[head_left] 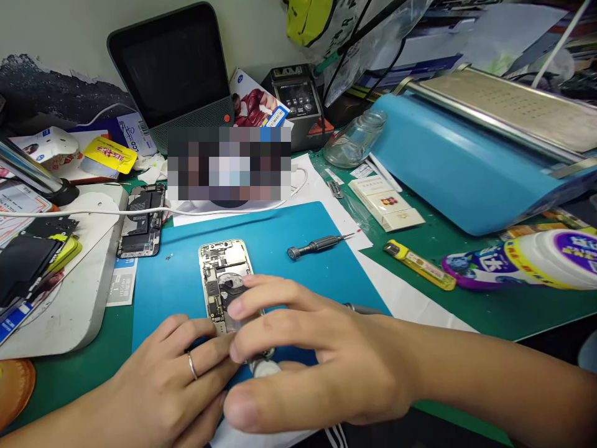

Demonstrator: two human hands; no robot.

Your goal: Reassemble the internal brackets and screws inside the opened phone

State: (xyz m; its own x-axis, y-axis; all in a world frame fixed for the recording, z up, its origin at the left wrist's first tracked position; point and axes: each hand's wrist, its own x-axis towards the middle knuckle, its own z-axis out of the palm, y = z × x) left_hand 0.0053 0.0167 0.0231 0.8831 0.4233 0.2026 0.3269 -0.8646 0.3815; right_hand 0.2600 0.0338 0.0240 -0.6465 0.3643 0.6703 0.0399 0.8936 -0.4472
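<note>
An opened smartphone with bare circuitry lies on the blue mat. My left hand, wearing a ring, is closed at the phone's lower left edge; its fingertips are partly hidden. Above the phone's lower end hovers my right hand, fingers bent and apart, thumb well separated, with nothing visible gripped. Between them shows a small white round-ended object, mostly covered. A dark screwdriver rests on the mat to the right. Another slim grey tool pokes out behind my right wrist.
A second opened phone lies left of the mat, near a white board piled with parts. A white cable crosses behind. Rightward are a yellow cutter, a purple-and-white bottle, a glass jar and a blue machine.
</note>
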